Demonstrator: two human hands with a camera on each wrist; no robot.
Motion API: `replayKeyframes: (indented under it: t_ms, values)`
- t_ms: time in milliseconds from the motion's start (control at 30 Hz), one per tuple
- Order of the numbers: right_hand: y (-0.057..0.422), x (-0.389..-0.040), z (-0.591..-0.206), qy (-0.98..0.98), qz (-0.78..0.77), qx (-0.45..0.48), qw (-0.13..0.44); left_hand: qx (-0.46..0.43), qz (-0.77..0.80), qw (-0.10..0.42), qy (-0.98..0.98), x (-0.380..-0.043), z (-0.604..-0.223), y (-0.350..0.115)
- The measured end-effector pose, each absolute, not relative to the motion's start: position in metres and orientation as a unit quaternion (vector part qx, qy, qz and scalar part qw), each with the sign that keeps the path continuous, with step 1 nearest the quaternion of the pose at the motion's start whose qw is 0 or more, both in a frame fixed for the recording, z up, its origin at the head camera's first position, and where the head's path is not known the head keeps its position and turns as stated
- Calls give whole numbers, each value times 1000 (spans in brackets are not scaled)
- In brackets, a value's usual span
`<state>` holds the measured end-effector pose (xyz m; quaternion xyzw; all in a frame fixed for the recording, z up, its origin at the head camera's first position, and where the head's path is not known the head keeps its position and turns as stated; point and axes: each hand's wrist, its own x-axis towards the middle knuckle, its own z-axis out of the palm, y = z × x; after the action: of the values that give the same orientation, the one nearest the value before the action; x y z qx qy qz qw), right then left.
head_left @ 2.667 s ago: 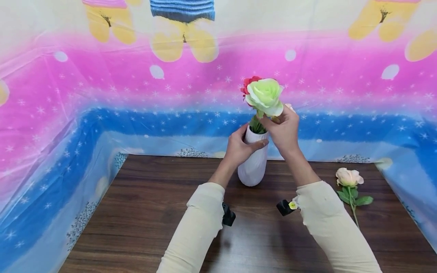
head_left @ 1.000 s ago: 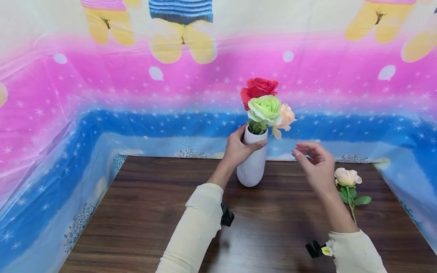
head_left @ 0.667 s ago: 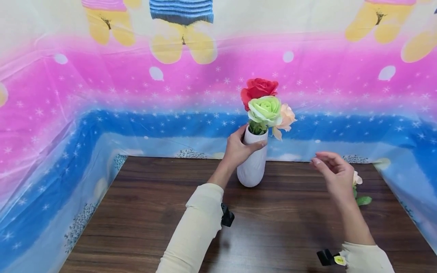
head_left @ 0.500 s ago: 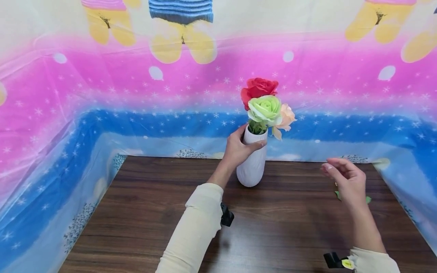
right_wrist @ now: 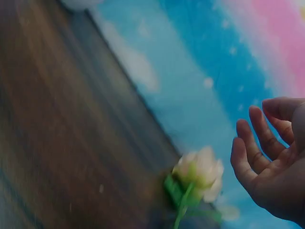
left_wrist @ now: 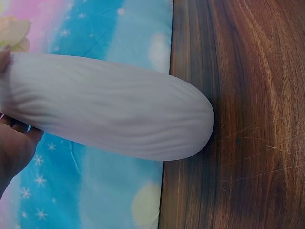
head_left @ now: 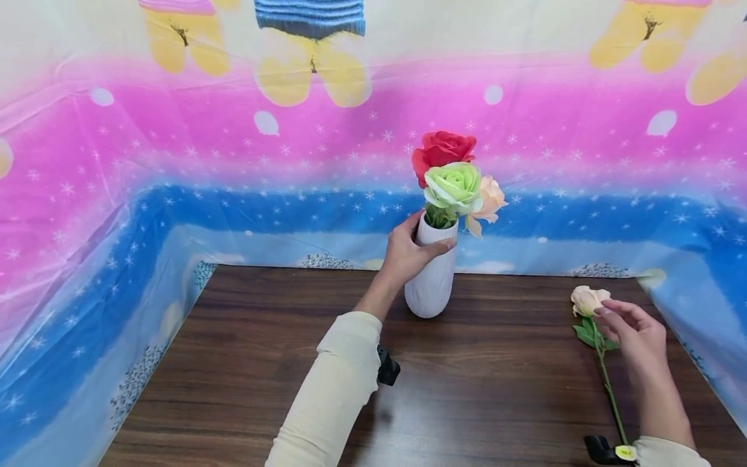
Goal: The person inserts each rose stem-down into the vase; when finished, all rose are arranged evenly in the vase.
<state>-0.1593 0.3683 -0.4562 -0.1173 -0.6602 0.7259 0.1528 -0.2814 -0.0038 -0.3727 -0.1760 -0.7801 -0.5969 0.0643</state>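
My left hand [head_left: 408, 253] grips the upper part of a white ribbed vase [head_left: 430, 288], thumb across its front. The vase stands upright on the table, and the left wrist view shows its body [left_wrist: 114, 105] at close range. A red rose [head_left: 445, 152], a light green rose [head_left: 454, 187] and a peach rose [head_left: 490, 201] rise from it. Another pale peach rose [head_left: 588, 300] lies on the table at the right. Over it hovers my right hand [head_left: 642, 337], fingers loosely bent and holding nothing. In the right wrist view that rose [right_wrist: 202, 174] sits apart from the fingertips.
The dark wooden table [head_left: 280, 337] ends at a printed cloth backdrop [head_left: 303, 175] behind and at both sides. Black wrist cameras sit at the left cuff [head_left: 388, 367] and right cuff [head_left: 607, 450].
My right hand has let go of the flowers in the vase and moved right and down to the rose on the table. My left hand has stayed on the vase.
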Motion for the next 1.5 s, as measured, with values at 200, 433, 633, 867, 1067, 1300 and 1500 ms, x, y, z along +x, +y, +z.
replayKeyframes:
  t_ms: [200, 433, 633, 867, 1067, 1300, 1500]
  values:
    - [393, -162, -482, -739, 633, -203, 106, -172, -598, 62, -780, -281, -372, -3]
    - [413, -167, -501, -867, 436, -241, 23, -173, -600, 60, -779, -282, -373, -4]
    - [418, -172, -508, -905, 354, -237, -23, -174, -599, 61, -779, -282, -372, -3]
    - [413, -179, -501, -924, 304, -227, -42, -173, -598, 61, -780, -281, -373, -3]
    - [409, -184, -500, -918, 313, -240, -51, -170, -604, 61, -776, -282, -373, -4]
    - [410, -189, -503, -911, 318, -255, -66, -171, -603, 60, -776, -282, -374, -3]
    - [414, -190, -503, -883, 385, -256, -81, -174, -602, 63, -777, -282, -373, -3]
